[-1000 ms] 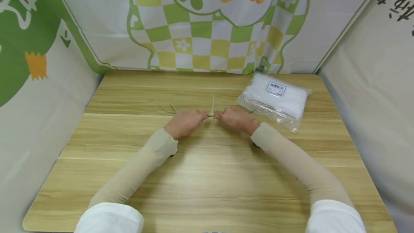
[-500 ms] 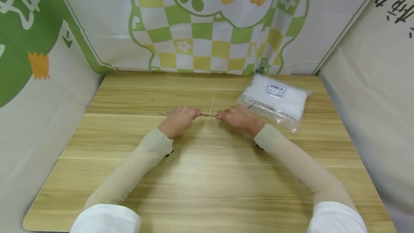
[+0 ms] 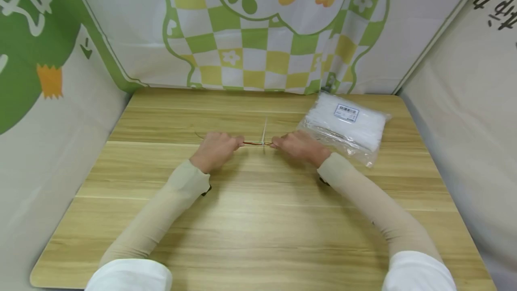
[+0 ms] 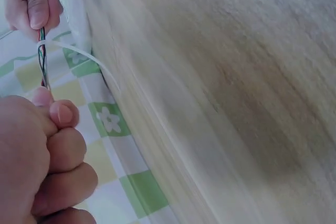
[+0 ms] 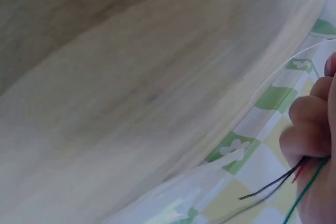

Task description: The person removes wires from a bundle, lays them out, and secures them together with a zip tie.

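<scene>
A thin bundle of coloured wires (image 3: 252, 143) stretches between the two hands, and red, green and black strands show in the left wrist view. Around it sits a white cable tie (image 3: 264, 131), whose long tail sticks out toward the back. The left hand (image 3: 218, 149) pinches the bundle left of the tie, fingers curled. Right of the tie, close to it, the right hand (image 3: 300, 147) grips the same bundle. Loose wire ends (image 5: 310, 187), black, red and green, poke out of the right hand in the right wrist view. Fingers hide the gripped parts.
At the back right of the wooden table (image 3: 258, 219) lies a clear plastic bag (image 3: 347, 122) of white cable ties with a barcode label. A checked, flowered curtain (image 3: 258, 57) hangs along the table's back edge. Fabric walls stand at both sides.
The left hand has slid left along the bundle, away from the tie, so more wire shows. The right hand has shifted slightly right. The bag stays put.
</scene>
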Available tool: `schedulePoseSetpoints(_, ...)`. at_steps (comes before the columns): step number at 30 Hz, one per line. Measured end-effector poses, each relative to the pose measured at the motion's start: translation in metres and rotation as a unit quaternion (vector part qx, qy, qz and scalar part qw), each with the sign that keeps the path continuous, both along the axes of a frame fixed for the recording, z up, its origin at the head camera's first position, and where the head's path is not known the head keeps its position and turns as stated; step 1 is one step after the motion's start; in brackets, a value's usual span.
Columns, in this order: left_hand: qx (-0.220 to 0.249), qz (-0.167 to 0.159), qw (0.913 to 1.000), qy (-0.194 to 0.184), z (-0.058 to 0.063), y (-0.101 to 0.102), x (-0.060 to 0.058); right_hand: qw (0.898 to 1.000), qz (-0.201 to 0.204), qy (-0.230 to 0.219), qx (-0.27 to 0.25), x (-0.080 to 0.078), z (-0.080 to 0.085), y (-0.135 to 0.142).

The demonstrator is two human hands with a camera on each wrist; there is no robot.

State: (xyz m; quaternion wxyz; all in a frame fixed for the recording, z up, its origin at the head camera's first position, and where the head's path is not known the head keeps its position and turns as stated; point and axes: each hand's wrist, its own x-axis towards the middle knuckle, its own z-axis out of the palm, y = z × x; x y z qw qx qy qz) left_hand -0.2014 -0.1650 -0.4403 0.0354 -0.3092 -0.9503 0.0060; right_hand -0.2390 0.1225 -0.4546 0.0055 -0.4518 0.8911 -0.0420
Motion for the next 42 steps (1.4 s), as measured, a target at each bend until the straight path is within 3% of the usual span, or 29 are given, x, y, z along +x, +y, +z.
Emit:
schedulePoseSetpoints(5,0.022,0.015,0.999,-0.035,0.001,-0.006,-0.001,1.0,-0.007,0.018,0.001,-0.001,-0.002,0.0)
schedulePoseSetpoints(10,0.015,0.017,0.9984,-0.053,0.003,-0.015,-0.002,0.999,-0.006,-0.047,-0.012,-0.002,0.0,-0.002)
schedulePoseSetpoints(14,-0.003,0.017,0.9976,-0.067,0.005,-0.021,-0.003,0.998,-0.003,-0.063,-0.018,-0.004,0.0,-0.002)
schedulePoseSetpoints(20,0.003,0.03,0.9954,-0.09,0.005,-0.026,-0.006,1.0,0.001,-0.015,0.011,-0.009,-0.008,-0.005)
schedulePoseSetpoints(28,-0.012,0.03,0.9923,-0.119,-0.002,-0.025,-0.008,0.995,0.004,0.085,0.05,-0.011,-0.014,-0.015)
schedulePoseSetpoints(32,-0.027,0.04,0.9884,-0.144,-0.002,-0.022,-0.009,0.992,-0.007,0.098,0.074,-0.01,-0.016,-0.019)
schedulePoseSetpoints(35,-0.034,0.045,0.9891,-0.136,-0.003,-0.02,-0.009,0.989,-0.015,0.104,0.102,-0.01,-0.017,-0.023)
schedulePoseSetpoints(42,-0.054,0.052,0.9951,-0.064,-0.005,-0.02,-0.01,0.983,-0.037,0.105,0.148,-0.011,-0.011,-0.031)
